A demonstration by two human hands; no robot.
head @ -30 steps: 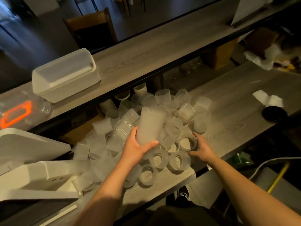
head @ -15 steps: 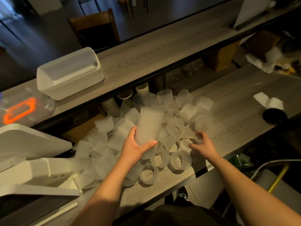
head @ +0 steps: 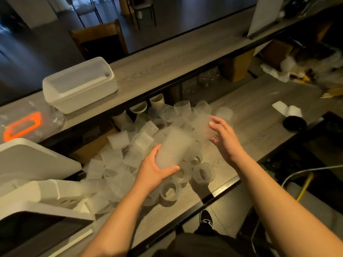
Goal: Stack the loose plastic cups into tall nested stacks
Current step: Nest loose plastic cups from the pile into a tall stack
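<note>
From the head cam, your left hand (head: 156, 170) has its fingers and thumb wrapped round the bottom of a nested stack (head: 173, 147), tilted over the pile of loose cups (head: 167, 115) on the table (head: 259, 115). Your right hand (head: 225, 138) pinches a single cup (head: 203, 127) between thumb and fingers, just beside the stack's top.

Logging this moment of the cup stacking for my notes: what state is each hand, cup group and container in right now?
left hand: grips the nested stack near its base
nested stack: held tilted above the pile
right hand: holds a single cup
single cup: lifted, tilted beside the stack's top, not yet nested
loose cups: scattered on the counter, many on their sides
white lidded container: closed, on the upper shelf
</note>
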